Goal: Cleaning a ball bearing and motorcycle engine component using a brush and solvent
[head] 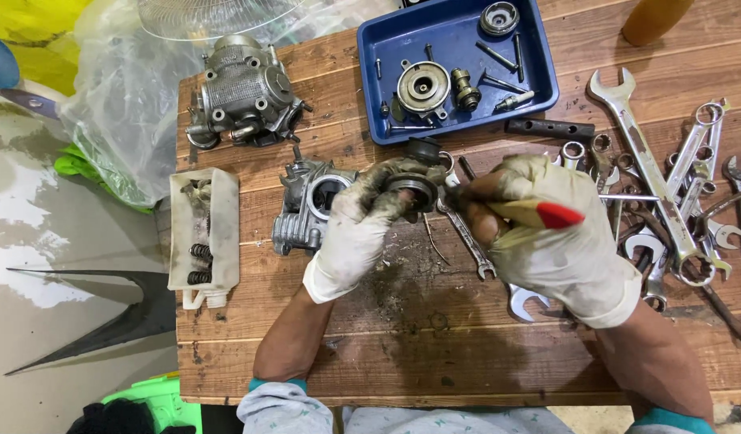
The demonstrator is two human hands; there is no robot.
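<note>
My left hand (356,229), in a dirty white glove, grips a small round metal engine part (411,186) with a dark ring face, lifted just above the wooden table (346,345). My right hand (551,233), also gloved, holds a thin tool with a cream and red handle (547,214), its tip hidden against the round part. A grey aluminium engine casting (306,210) lies just left of my left hand.
A larger cylinder head (242,92) sits at the back left. A blue tray (539,76) holds bolts, a gear and round parts. Several wrenches (652,177) lie on the right. A white box (223,233) with springs stands at the left edge.
</note>
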